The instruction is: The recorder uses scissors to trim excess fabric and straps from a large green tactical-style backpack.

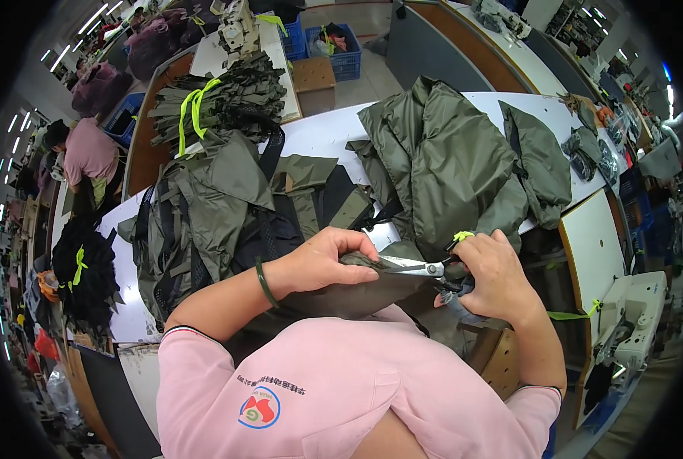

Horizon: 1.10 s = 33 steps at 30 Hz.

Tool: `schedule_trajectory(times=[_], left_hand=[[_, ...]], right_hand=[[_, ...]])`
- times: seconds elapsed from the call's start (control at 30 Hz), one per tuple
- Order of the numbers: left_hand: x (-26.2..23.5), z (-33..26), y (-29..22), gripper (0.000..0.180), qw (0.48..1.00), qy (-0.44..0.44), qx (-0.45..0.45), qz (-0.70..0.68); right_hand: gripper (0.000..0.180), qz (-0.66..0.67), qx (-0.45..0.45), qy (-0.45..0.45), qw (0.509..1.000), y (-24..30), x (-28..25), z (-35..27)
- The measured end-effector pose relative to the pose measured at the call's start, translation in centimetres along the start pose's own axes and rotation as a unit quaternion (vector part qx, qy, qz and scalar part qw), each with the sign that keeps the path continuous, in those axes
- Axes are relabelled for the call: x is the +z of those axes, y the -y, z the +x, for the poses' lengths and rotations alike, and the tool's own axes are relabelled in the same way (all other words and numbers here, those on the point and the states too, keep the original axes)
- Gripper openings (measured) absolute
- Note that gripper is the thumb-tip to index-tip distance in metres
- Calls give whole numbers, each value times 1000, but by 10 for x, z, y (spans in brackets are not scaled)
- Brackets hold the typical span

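My right hand (490, 271) is closed round the handles of a pair of scissors (414, 267), whose blades point left. Yellow-green wrapping shows at the handle. Those blades lie at the edge of an olive-green fabric piece (341, 298), partly spread. My left hand (326, 264) pinches that fabric between thumb and fingers, close to the blade tips. The rest of this piece hangs down in front of me, partly hidden by my arms and shirt. Just beyond my hands lies a large heap of shiny olive fabric (441, 161).
Olive and black cut pieces (203, 206) cover the left of the white table (326, 130). A strip bundle (219, 103) tied with yellow-green cord sits behind them. At right stands a white sewing machine (636, 317); blue crates (337, 53) are at the back. Another person (89, 157) works far left.
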<state>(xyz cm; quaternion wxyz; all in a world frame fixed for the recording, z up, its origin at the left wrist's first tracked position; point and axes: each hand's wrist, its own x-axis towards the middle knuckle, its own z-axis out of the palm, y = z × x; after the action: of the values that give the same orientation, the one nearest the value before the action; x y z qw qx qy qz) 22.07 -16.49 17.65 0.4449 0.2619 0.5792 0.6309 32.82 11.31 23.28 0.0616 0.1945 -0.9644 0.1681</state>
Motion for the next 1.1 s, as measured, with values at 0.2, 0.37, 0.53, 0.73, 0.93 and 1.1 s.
schedule_trajectory(times=[0.2,0.37,0.53,0.73,0.93,1.1], left_hand=[[2,-1,-1,17,1000,8,-13,-11],[2,-2,1,16,1000,10,-9,-15],[2,-3,0,15,1000,21,-6,-7],[1,-3,4,14,999,25,-9,-17],[4,-2,2,12,999,31,11,5],[14,-4,-2,12,983,0,114,146]], right_hand=[[60,8,2,26,1000,5,3,3],[55,17,12,34,999,7,7,1],[54,26,16,56,998,6,11,-3],[53,34,21,55,998,6,18,-11],[47,61,31,24,997,6,20,-14],[47,294,131,-18,947,9,26,-3]])
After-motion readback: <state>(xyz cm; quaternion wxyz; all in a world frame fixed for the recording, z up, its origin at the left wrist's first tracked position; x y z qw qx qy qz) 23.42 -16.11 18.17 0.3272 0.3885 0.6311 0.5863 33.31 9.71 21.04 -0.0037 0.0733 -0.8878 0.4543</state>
